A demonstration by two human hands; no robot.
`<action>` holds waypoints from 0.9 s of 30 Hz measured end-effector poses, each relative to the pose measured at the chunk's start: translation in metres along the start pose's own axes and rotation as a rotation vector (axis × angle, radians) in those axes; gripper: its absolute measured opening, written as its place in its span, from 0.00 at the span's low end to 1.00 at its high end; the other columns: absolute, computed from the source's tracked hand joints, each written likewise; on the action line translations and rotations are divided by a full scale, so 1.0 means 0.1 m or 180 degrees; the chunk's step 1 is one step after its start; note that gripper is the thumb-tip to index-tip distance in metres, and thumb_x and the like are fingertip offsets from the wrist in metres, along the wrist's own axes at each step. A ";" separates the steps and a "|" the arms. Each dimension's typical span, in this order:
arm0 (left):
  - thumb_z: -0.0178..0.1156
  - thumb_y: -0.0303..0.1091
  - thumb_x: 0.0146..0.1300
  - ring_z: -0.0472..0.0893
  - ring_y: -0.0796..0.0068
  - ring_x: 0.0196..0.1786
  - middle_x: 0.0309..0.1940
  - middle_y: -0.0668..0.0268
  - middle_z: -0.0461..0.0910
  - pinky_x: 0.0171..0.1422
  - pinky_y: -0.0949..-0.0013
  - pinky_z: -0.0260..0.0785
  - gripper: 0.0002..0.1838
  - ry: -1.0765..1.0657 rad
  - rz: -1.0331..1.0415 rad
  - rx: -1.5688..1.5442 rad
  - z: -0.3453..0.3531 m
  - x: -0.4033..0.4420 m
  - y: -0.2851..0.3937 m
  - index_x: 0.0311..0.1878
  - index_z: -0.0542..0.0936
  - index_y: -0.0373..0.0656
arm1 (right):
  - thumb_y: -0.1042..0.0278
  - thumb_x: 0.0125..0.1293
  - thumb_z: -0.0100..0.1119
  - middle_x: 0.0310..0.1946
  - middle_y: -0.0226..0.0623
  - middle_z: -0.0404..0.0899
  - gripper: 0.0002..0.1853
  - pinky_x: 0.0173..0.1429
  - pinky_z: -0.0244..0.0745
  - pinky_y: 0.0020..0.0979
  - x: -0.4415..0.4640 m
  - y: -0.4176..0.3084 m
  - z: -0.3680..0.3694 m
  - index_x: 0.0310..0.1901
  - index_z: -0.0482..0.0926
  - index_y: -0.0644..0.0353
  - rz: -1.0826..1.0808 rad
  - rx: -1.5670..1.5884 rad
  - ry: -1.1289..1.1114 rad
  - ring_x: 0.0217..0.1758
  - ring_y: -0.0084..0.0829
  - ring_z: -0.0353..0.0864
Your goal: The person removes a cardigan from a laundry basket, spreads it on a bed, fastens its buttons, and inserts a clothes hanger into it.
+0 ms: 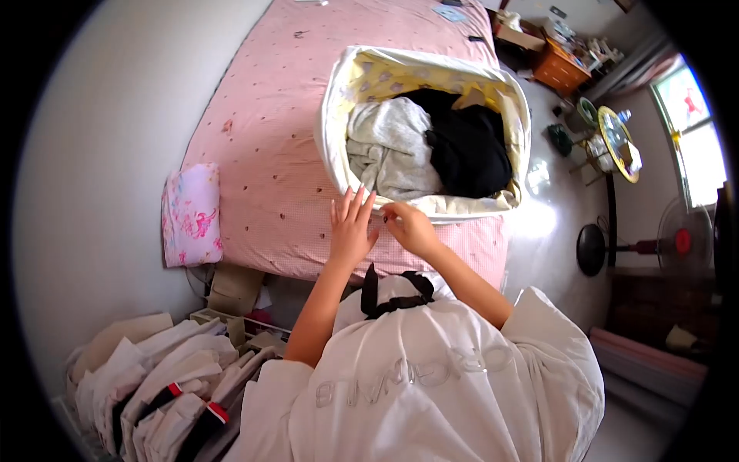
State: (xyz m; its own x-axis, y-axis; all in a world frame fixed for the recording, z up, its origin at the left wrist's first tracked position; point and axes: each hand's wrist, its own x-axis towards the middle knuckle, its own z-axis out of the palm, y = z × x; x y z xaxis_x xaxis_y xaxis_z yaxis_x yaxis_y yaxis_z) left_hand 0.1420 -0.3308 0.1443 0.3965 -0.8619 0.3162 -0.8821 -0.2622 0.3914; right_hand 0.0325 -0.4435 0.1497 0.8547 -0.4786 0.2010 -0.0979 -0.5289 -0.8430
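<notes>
A fabric basket (329, 146) with a pale rim and yellow patterned lining stands on the pink bed (262, 131). Inside it, a light grey garment (392, 142) lies on the left and a black garment (473, 150) on the right. My left hand (352, 227) is at the basket's near edge, fingers spread, with nothing in it. Just to its right, my right hand (409, 229) is at the same edge with its fingers curled together; what they hold, if anything, is too small to tell.
A pink floral pillow (192, 215) rests at the bed's left edge. White clothes (169, 377) hang at the lower left. On the right are a fan (681, 240), a round yellow-rimmed table (616, 142) and an orange-brown cabinet (560, 68).
</notes>
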 end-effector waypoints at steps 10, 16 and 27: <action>0.61 0.30 0.43 0.72 0.68 0.40 0.27 0.67 0.72 0.60 0.55 0.51 0.09 -0.0142 0.0314 -0.0131 0.56 0.20 -0.20 0.31 0.75 0.45 | 0.73 0.43 0.59 0.49 0.47 0.67 0.25 0.57 0.60 0.37 -0.06 0.38 -0.22 0.47 0.67 0.66 0.0177 -0.1446 0.0828 0.54 0.45 0.63; 0.62 0.32 0.43 0.72 0.67 0.36 0.24 0.67 0.73 0.51 0.63 0.57 0.07 -0.0124 0.0481 -0.0373 0.54 0.30 -0.26 0.27 0.75 0.43 | 0.67 0.43 0.61 0.56 0.50 0.60 0.35 0.62 0.55 0.38 0.17 0.65 -0.19 0.55 0.61 0.65 0.0064 -0.1914 0.0611 0.60 0.46 0.56; 0.62 0.35 0.44 0.72 0.68 0.35 0.24 0.67 0.73 0.48 0.65 0.57 0.09 -0.0099 0.0363 -0.0434 0.60 0.25 -0.30 0.28 0.77 0.44 | 0.52 0.39 0.65 0.63 0.49 0.46 0.48 0.65 0.46 0.43 0.70 1.13 0.08 0.63 0.51 0.55 0.0698 -0.2922 -0.0365 0.66 0.44 0.45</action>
State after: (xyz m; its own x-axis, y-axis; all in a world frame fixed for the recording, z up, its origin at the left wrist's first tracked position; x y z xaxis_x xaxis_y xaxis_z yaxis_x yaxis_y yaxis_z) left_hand 0.1627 -0.3704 0.0882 0.2860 -0.8962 0.3392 -0.8773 -0.1025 0.4689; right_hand 0.0850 -0.5307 0.0648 0.8098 -0.5867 -0.0065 -0.5827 -0.8030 -0.1251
